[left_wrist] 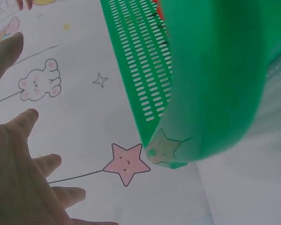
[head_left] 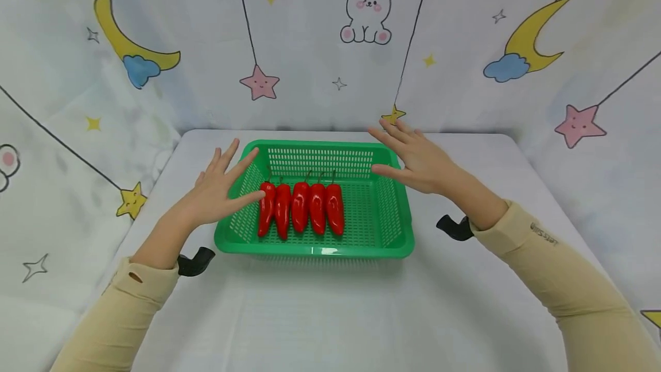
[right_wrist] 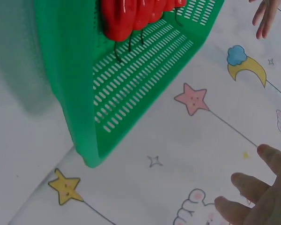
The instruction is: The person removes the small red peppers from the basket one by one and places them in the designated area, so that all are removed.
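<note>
A green plastic basket [head_left: 320,248] with slotted walls stands on the white table. Several glossy red chili peppers [head_left: 301,206] lie side by side in its left half, stems toward the back wall. Over the basket's left end, my left hand [head_left: 214,191] is held with fingers spread, its thumb overlapping the leftmost pepper in the head view. My right hand [head_left: 415,159] hovers by the back right corner, fingers straight and spread, nothing held. In the right wrist view the peppers [right_wrist: 119,18] show above slotted green mesh, and part of my right hand [right_wrist: 264,192] appears at lower right.
The white table [head_left: 310,314] extends in front of and around the basket. Behind and beside it hangs a pale cloth [head_left: 310,39] printed with moons, stars and a rabbit. Black bands [head_left: 196,262] sit at both wrists, beside beige sleeves [head_left: 124,309].
</note>
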`<state>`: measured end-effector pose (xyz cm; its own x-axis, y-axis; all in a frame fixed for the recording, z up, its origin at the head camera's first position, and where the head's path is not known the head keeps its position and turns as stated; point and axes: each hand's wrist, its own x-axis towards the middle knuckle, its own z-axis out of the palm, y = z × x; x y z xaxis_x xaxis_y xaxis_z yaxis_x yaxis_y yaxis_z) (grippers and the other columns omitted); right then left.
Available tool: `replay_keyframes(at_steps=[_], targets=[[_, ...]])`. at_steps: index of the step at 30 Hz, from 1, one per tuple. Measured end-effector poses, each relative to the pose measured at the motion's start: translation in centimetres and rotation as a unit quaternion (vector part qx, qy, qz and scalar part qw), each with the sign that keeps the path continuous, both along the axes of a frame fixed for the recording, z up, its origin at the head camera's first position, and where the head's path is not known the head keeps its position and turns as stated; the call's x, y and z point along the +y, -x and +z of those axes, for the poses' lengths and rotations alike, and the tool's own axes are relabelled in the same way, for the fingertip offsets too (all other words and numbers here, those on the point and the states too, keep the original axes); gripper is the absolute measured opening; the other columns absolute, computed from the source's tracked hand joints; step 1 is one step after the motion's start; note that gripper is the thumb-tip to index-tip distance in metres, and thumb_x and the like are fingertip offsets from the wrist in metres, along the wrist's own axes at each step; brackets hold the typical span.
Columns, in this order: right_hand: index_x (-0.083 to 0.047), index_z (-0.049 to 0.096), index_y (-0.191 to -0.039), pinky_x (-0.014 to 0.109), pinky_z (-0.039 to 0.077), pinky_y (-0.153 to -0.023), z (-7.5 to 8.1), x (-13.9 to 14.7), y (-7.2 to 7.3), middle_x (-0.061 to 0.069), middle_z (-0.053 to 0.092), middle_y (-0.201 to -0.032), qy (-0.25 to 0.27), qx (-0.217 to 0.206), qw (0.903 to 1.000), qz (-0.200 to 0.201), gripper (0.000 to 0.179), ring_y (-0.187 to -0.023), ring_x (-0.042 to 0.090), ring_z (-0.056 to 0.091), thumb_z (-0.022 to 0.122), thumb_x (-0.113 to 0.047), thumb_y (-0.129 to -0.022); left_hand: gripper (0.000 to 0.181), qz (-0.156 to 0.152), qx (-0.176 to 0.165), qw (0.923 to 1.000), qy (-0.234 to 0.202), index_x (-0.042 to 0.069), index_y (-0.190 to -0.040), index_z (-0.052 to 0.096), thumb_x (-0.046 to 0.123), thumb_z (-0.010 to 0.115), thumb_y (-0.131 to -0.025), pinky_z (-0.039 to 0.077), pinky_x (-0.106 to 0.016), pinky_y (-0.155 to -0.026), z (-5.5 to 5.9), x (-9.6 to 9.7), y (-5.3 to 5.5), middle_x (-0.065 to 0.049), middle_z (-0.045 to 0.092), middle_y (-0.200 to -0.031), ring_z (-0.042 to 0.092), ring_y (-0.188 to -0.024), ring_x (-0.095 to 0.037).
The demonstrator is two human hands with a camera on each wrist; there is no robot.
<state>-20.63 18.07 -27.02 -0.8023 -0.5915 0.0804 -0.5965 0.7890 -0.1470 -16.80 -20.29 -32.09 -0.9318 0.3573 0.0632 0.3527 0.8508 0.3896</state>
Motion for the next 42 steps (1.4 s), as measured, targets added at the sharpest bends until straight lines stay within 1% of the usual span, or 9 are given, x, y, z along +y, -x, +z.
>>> replay_keyframes(at_steps=[7, 10, 14, 18, 22, 29, 33, 36, 42], targets=[[-0.027, 0.015, -0.148, 0.057, 0.008, -0.104, 0.3, -1.3, 0.2, 0.006, 0.01, -0.152, 0.007, -0.006, 0.9999, 0.008, 0.076, -0.138, 0.028, 0.003, 0.037, -0.065, -0.086, 0.082, 0.001, -0.008, 1.0, -0.005, 0.032, -0.148, 0.005, 0.055, 0.052, -0.085, 0.01, -0.076, -0.085, -1.1, -0.5, 0.1, -0.007, -0.009, -0.152, -0.008, -0.134, -0.043], [-0.026, 0.016, -0.148, 0.056, 0.007, -0.105, 0.5, -1.9, 0.2, 0.005, 0.01, -0.152, 0.013, -0.009, 0.9998, 0.014, 0.077, -0.138, 0.028, 0.004, 0.037, -0.066, -0.086, 0.082, 0.001, -0.012, 0.9998, -0.019, 0.029, -0.148, 0.005, 0.053, 0.053, -0.086, 0.011, -0.075, -0.086, -1.5, -0.7, 0.2, -0.009, -0.009, -0.152, -0.008, -0.133, -0.045], [-0.028, 0.016, -0.148, 0.054, 0.007, -0.105, 0.6, -2.7, 0.4, 0.004, 0.01, -0.152, 0.021, -0.015, 0.9995, 0.02, 0.076, -0.138, 0.03, 0.005, 0.036, -0.067, -0.085, 0.081, 0.004, -0.032, 0.9984, -0.046, 0.028, -0.148, 0.005, 0.048, 0.054, -0.087, 0.013, -0.074, -0.088, -1.9, -1.2, 0.1, -0.009, -0.01, -0.152, -0.01, -0.133, -0.045], [-0.03, 0.016, -0.147, 0.054, 0.008, -0.105, 0.7, -3.5, 0.6, 0.002, 0.01, -0.152, 0.027, -0.015, 0.9993, 0.021, 0.075, -0.138, 0.029, 0.005, 0.037, -0.066, -0.086, 0.077, 0.003, -0.059, 0.9953, -0.076, 0.028, -0.148, 0.002, 0.043, 0.051, -0.091, 0.012, -0.073, -0.089, -2.1, -1.8, 0.1, -0.009, -0.012, -0.151, -0.011, -0.134, -0.042], [-0.031, 0.017, -0.147, 0.055, 0.008, -0.105, 0.8, -4.1, 0.7, 0.0, 0.01, -0.152, 0.032, -0.021, 0.9989, 0.026, 0.073, -0.138, 0.028, 0.006, 0.038, -0.065, -0.086, 0.074, 0.005, -0.076, 0.9916, -0.105, 0.027, -0.148, 0.001, 0.041, 0.048, -0.093, 0.011, -0.073, -0.09, -2.5, -2.2, 0.2, -0.009, -0.012, -0.151, -0.009, -0.135, -0.04], [-0.032, 0.016, -0.147, 0.055, 0.014, -0.104, 0.3, -5.4, 1.1, -0.002, 0.009, -0.152, 0.036, -0.03, 0.9984, 0.032, 0.072, -0.138, 0.024, 0.008, 0.038, -0.065, -0.086, 0.074, 0.016, -0.1, 0.9852, -0.138, 0.029, -0.148, 0.0, 0.043, 0.047, -0.093, 0.011, -0.072, -0.091, -3.7, -2.7, 0.3, -0.009, -0.011, -0.151, -0.005, -0.136, -0.037], [-0.032, 0.018, -0.147, 0.051, 0.015, -0.105, 0.1, -6.2, 1.2, -0.003, 0.01, -0.152, 0.035, -0.036, 0.9979, 0.04, 0.072, -0.138, 0.021, 0.008, 0.038, -0.065, -0.086, 0.072, 0.013, -0.1, 0.9823, -0.158, 0.029, -0.147, -0.002, 0.039, 0.046, -0.094, 0.01, -0.071, -0.092, -4.2, -3.0, 0.3, -0.012, -0.01, -0.151, -0.006, -0.136, -0.036], [-0.029, 0.02, -0.147, 0.049, 0.014, -0.106, 0.0, -6.7, 1.3, -0.002, 0.011, -0.152, 0.035, -0.044, 0.9974, 0.043, 0.071, -0.138, 0.019, 0.007, 0.039, -0.064, -0.087, 0.071, 0.009, -0.096, 0.9801, -0.174, 0.025, -0.148, -0.001, 0.036, 0.046, -0.095, 0.009, -0.071, -0.093, -4.4, -3.1, 0.3, -0.012, -0.008, -0.151, -0.007, -0.136, -0.034], [-0.028, 0.02, -0.147, 0.048, 0.011, -0.107, -0.4, -7.7, 1.6, 0.0, 0.011, -0.152, 0.027, -0.053, 0.9969, 0.051, 0.072, -0.138, 0.021, 0.008, 0.039, -0.063, -0.087, 0.072, 0.003, -0.09, 0.9763, -0.197, 0.02, -0.148, 0.001, 0.031, 0.047, -0.095, 0.008, -0.069, -0.095, -4.8, -3.0, 0.7, -0.012, -0.004, -0.152, -0.005, -0.137, -0.032]])
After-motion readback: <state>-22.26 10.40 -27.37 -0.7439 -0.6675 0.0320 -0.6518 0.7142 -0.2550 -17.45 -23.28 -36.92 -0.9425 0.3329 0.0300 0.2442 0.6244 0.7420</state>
